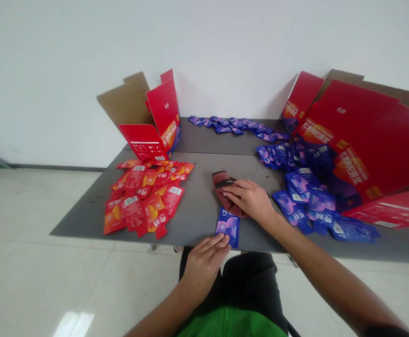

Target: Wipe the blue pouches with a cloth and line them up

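A blue-purple sachet (228, 228) lies flat at the table's near edge, its far end covered by a reddish-brown cloth (230, 206) with a dark band. My right hand (249, 199) is closed on this cloth, fingers bent over its top; the underside is hidden. At the sachet's near left corner, my left hand (204, 262) grips it with the fingers pressed together; the thumb is not clearly visible.
Red-orange sachets (144, 196) are piled at the left before an open red carton (151, 135). Blue sachets (306, 192) lie heaped at the right beside larger open red cartons (359, 135). More blue sachets (236, 124) line the back of the grey table (200, 187), against the wall.
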Demonstrator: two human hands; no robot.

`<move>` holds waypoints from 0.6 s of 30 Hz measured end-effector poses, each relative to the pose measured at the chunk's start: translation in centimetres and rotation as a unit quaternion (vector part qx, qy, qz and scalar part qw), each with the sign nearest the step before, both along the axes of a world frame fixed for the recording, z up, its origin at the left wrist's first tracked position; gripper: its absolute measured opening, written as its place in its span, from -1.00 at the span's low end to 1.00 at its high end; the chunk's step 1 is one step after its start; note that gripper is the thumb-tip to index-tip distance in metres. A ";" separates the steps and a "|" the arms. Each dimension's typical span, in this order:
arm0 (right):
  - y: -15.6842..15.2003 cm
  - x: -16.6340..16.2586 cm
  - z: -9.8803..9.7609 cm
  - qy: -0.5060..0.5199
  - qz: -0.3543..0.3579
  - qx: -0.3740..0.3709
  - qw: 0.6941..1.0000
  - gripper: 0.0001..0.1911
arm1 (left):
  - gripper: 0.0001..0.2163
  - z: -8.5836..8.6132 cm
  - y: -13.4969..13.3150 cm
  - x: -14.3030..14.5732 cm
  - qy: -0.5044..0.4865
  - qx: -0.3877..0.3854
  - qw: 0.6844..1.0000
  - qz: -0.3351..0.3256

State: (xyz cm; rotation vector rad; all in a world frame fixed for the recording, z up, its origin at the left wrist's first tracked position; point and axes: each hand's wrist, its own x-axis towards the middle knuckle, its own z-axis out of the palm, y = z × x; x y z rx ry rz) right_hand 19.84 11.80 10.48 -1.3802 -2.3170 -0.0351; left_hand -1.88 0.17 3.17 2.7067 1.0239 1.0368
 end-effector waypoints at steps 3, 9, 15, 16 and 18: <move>-4.1 -1.5 0.1 0.026 0.066 -0.010 0.997 -0.70 | -0.75 0.0 0.0 0.3 -0.015 -0.008 1.000 0.011; -3.9 -1.7 -2.5 0.023 0.087 -0.049 0.995 -0.74 | -0.74 0.0 -0.1 0.1 -0.002 -0.019 1.000 0.007; 0.8 -0.3 0.0 -0.023 -0.014 -0.012 1.000 -0.72 | -0.73 -0.3 -0.2 -0.1 0.008 -0.008 1.000 0.005; -0.1 -0.6 0.4 -0.006 -0.011 0.000 1.000 -0.70 | -0.73 -0.3 -0.2 0.0 0.005 -0.008 1.000 0.008; -3.1 -1.4 0.5 0.025 0.023 0.001 0.999 -0.68 | -0.75 -0.3 -0.2 0.2 -0.006 -0.013 1.000 0.012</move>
